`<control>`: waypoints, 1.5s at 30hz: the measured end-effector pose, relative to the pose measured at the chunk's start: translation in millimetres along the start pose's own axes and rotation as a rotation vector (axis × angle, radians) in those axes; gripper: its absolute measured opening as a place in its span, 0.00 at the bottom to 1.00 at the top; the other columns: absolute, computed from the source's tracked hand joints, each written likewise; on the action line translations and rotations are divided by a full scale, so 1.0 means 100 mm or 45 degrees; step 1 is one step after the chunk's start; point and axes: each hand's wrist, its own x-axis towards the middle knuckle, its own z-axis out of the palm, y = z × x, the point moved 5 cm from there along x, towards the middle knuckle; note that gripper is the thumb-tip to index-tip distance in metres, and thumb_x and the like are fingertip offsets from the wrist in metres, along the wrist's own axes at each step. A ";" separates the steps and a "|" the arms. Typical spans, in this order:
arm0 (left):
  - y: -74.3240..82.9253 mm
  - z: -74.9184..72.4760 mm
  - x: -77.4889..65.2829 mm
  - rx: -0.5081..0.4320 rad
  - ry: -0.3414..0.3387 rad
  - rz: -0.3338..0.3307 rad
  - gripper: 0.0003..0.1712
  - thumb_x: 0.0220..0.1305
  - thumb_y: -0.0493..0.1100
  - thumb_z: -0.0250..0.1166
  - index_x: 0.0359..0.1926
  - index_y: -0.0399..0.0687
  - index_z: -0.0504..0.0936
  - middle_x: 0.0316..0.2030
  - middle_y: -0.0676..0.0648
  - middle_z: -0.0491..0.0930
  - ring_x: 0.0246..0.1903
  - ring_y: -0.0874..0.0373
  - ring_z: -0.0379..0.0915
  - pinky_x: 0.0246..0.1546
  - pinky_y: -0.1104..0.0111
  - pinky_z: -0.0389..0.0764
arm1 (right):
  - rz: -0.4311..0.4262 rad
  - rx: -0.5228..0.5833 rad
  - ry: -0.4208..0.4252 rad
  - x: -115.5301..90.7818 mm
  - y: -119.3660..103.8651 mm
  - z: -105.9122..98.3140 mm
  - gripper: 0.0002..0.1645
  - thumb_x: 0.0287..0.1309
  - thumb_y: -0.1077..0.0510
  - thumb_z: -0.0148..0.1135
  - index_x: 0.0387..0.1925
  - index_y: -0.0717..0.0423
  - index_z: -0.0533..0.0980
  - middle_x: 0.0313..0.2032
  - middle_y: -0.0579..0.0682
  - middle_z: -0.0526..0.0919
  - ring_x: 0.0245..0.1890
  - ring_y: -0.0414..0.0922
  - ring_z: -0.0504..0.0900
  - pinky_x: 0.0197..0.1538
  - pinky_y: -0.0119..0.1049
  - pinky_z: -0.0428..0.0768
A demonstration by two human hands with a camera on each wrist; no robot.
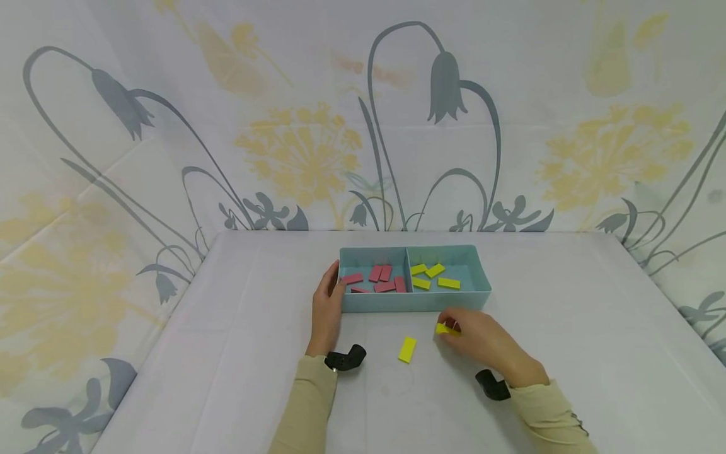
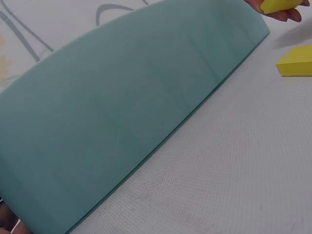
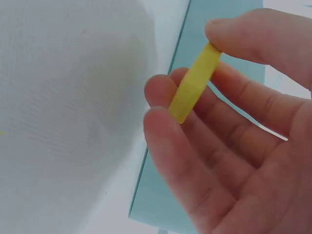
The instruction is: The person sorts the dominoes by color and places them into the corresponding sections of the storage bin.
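Note:
My right hand (image 1: 482,337) pinches a yellow block (image 3: 195,83) between thumb and fingertips, in front of the right half of a light blue two-compartment box (image 1: 397,303). At the box's left end my left hand (image 1: 327,309) holds the side wall, its thumb at the rim. In the left wrist view the box's front wall (image 2: 122,97) hides most of that hand. Another yellow block (image 1: 407,350) lies on the table between the hands. Red blocks (image 1: 384,287) fill part of the left compartment; several yellow blocks (image 1: 449,284) lie in the right one.
A white cloth covers the table (image 1: 227,378). Behind it and at both sides hang pale curtains (image 1: 317,75) with grey and yellow flower prints. Each wrist wears a black camera (image 1: 347,358). A divider (image 1: 408,271) splits the box.

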 end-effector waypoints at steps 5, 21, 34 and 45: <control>0.01 0.00 0.00 0.010 -0.008 0.001 0.25 0.66 0.44 0.49 0.64 0.54 0.61 0.62 0.56 0.61 0.60 0.67 0.53 0.59 0.66 0.58 | -0.012 -0.005 0.070 -0.01 0.01 -0.07 0.12 0.49 0.54 0.63 0.38 0.51 0.76 0.30 0.40 0.77 0.31 0.39 0.74 0.36 0.36 0.74; 0.30 0.01 -0.10 0.015 -0.041 -0.071 0.27 0.66 0.45 0.48 0.65 0.49 0.58 0.63 0.54 0.58 0.61 0.65 0.52 0.59 0.68 0.57 | -0.064 0.074 0.243 -0.04 0.00 -0.25 0.16 0.51 0.51 0.62 0.42 0.50 0.78 0.30 0.39 0.79 0.17 0.33 0.69 0.21 0.30 0.68; 0.28 0.02 -0.10 -0.011 -0.043 -0.084 0.27 0.66 0.48 0.50 0.65 0.50 0.59 0.63 0.55 0.58 0.61 0.66 0.52 0.59 0.68 0.57 | -0.127 0.153 0.398 -0.07 0.06 -0.33 0.19 0.48 0.58 0.65 0.45 0.55 0.76 0.37 0.48 0.80 0.30 0.42 0.78 0.26 0.30 0.75; -0.01 0.01 0.01 -0.027 -0.010 -0.053 0.24 0.66 0.43 0.48 0.63 0.62 0.62 0.62 0.57 0.60 0.61 0.66 0.53 0.58 0.67 0.59 | -0.103 0.161 0.445 -0.03 0.12 -0.38 0.18 0.48 0.61 0.65 0.44 0.56 0.75 0.41 0.50 0.75 0.35 0.45 0.76 0.33 0.37 0.78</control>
